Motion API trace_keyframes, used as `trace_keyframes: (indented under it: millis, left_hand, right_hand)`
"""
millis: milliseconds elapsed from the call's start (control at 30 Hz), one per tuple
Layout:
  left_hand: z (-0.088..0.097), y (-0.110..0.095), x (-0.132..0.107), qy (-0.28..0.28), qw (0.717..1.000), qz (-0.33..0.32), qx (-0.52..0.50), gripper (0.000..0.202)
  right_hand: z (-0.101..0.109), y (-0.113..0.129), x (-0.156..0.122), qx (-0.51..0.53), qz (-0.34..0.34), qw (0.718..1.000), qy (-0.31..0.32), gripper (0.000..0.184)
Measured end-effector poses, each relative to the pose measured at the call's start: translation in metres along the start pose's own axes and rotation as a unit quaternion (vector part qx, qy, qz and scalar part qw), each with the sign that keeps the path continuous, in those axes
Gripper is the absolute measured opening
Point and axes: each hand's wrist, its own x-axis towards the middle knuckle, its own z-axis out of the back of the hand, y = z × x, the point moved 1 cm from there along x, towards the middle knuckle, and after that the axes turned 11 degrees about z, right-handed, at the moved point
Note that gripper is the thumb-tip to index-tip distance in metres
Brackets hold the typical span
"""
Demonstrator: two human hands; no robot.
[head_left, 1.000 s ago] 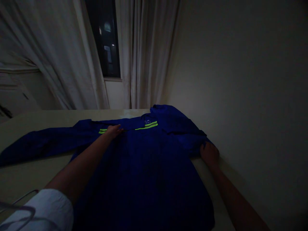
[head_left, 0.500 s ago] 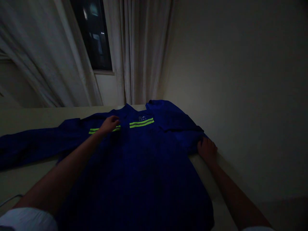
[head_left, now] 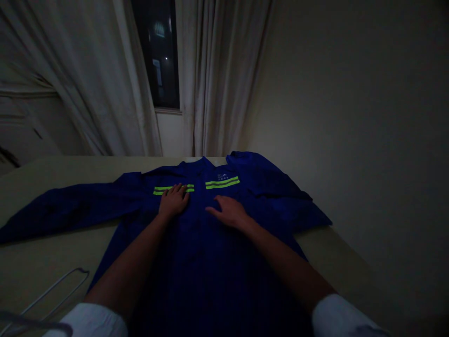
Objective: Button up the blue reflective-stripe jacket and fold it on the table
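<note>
A dark blue work jacket [head_left: 199, 262] lies spread out on the table, front side up, with bright yellow-green reflective strips [head_left: 222, 182] across its chest. Its left-hand sleeve stretches out sideways; the other sleeve bends down at the right. My left hand [head_left: 173, 200] rests flat on the chest, over the lower edge of one strip, fingers apart. Just below the other strip is my right hand [head_left: 228, 210], thumb and fingers apart, holding nothing. Whether it touches the cloth I cannot tell.
A wire hanger [head_left: 58, 285] lies on the table [head_left: 84, 164] at the lower left. Behind stand pale curtains [head_left: 224, 70] and a dark window [head_left: 159, 61]. A wall [head_left: 333, 117] borders the table on the right. The light is dim.
My right hand has left the right sleeve's cuff and come in to the chest. My left hand has lowered onto the cloth by the strip. The view has turned a little left.
</note>
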Motion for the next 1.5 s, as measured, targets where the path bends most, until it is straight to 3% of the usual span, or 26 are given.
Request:
trace_keyframes:
  millis: [100,167,300,467,533,600,700,767,867,1000,1200,1400,1500]
  left_hand:
    - [0.001,0.001,-0.001,-0.001,1.000,0.005,-0.004,0.060]
    - [0.000,0.001,-0.001,-0.004,1.000,0.004,-0.008,0.059]
    - [-0.001,0.000,-0.002,-0.008,1.000,0.007,-0.017,0.059]
    - [-0.001,-0.003,-0.003,-0.007,1.000,0.007,-0.013,0.058]
    - [-0.002,-0.004,-0.003,-0.008,1.000,0.007,-0.012,0.059]
    - [-0.003,-0.004,-0.003,-0.007,1.000,0.005,-0.010,0.060]
    - [-0.005,-0.003,-0.003,-0.008,1.000,0.000,-0.007,0.060]
    - [-0.006,-0.002,-0.003,-0.011,1.000,-0.003,-0.004,0.060]
    - [-0.006,-0.002,-0.004,-0.014,1.000,-0.009,0.001,0.058]
    - [-0.004,-0.003,-0.004,-0.012,1.000,-0.001,0.001,0.058]
    - [-0.002,-0.005,-0.006,-0.008,1.000,-0.004,-0.002,0.057]
    - [0.002,-0.006,-0.009,-0.009,1.000,0.012,0.012,0.059]
    - [0.002,-0.006,-0.010,-0.017,0.999,0.013,0.024,0.059]
  right_hand:
    - [-0.035,0.047,0.046,-0.034,-0.016,0.999,0.034,0.049]
    - [-0.046,0.053,0.061,-0.049,-0.035,0.997,0.037,0.045]
    - [-0.035,0.018,0.062,-0.037,-0.093,0.995,0.024,0.056]
    - [-0.009,-0.047,0.039,-0.002,-0.253,0.967,-0.040,0.048]
    - [-0.004,-0.052,0.040,-0.001,-0.242,0.969,-0.053,0.041]
    - [-0.004,-0.041,0.055,-0.007,-0.188,0.980,-0.067,0.035]
    - [-0.015,-0.009,0.095,-0.025,-0.124,0.988,-0.085,0.039]
    - [-0.027,0.008,0.125,-0.042,-0.116,0.990,-0.073,0.049]
    - [-0.045,0.017,0.157,-0.074,-0.115,0.990,-0.037,0.051]
    - [-0.058,0.001,0.169,-0.092,-0.082,0.992,-0.029,0.030]
    - [-0.060,-0.032,0.163,-0.045,-0.104,0.993,-0.039,0.035]
    - [-0.063,-0.060,0.161,0.065,-0.183,0.969,-0.154,0.028]
    - [-0.067,-0.070,0.161,0.078,-0.169,0.962,-0.199,0.029]
